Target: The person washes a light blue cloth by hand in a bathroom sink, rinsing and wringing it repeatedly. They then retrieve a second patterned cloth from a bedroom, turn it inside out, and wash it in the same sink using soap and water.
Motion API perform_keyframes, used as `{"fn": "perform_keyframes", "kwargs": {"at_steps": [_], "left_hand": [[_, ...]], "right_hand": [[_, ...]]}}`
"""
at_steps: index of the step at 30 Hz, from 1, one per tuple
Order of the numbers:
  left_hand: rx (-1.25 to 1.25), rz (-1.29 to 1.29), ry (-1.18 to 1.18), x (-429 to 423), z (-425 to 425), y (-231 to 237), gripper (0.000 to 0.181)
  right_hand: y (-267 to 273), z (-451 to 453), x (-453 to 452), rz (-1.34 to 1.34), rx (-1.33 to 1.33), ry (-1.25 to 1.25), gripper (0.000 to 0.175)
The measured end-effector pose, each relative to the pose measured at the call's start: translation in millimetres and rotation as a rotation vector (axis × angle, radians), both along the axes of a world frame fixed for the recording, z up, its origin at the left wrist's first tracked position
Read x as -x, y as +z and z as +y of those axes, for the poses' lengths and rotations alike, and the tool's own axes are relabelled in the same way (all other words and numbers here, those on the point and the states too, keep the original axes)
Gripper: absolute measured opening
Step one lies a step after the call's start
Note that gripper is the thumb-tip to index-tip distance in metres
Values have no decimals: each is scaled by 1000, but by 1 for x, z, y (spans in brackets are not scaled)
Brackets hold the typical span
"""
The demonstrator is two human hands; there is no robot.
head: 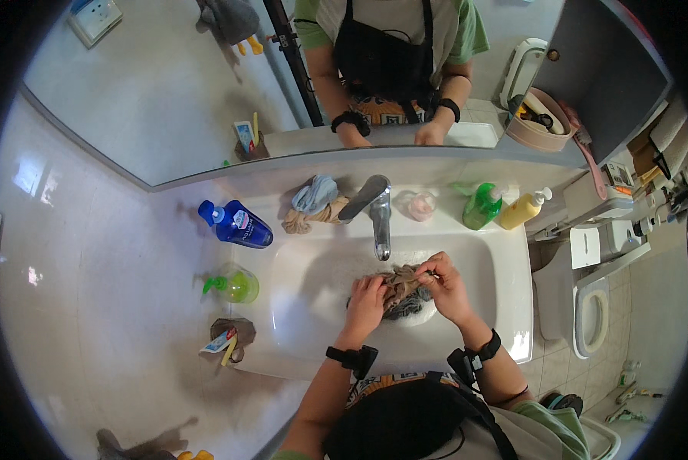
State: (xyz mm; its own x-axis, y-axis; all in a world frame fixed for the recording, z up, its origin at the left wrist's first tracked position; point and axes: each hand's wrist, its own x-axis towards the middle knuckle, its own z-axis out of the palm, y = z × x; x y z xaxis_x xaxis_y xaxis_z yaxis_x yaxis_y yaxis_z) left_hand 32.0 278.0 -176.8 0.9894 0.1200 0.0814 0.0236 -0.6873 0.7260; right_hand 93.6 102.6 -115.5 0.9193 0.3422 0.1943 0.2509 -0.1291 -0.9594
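Note:
Both my hands are over the white washbasin, just in front of the chrome faucet. Between them is a wet brown cloth, bunched and wrinkled. My left hand grips its left side, fingers curled over the fabric. On the right, my right hand pinches the cloth's edge between thumb and fingers. A dark grey cloth lies beneath the brown one, low in the basin. White suds show around it. No water stream is visible under the spout.
Behind the basin lie a folded blue cloth and a beige cloth. Green and yellow pump bottles stand back right. At left are a blue pump bottle, a light-green soap dispenser and a toothbrush cup. A mirror hangs above.

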Motion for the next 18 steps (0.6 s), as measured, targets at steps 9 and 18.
{"fn": "perform_keyframes", "kwargs": {"at_steps": [9, 18], "left_hand": [[239, -32, 13, 10, 14, 14, 10], [-172, 393, 34, 18, 25, -60, 39]], "right_hand": [[0, -6, 12, 68, 122, -138, 10], [-84, -6, 23, -58, 599, 267, 15]]}}
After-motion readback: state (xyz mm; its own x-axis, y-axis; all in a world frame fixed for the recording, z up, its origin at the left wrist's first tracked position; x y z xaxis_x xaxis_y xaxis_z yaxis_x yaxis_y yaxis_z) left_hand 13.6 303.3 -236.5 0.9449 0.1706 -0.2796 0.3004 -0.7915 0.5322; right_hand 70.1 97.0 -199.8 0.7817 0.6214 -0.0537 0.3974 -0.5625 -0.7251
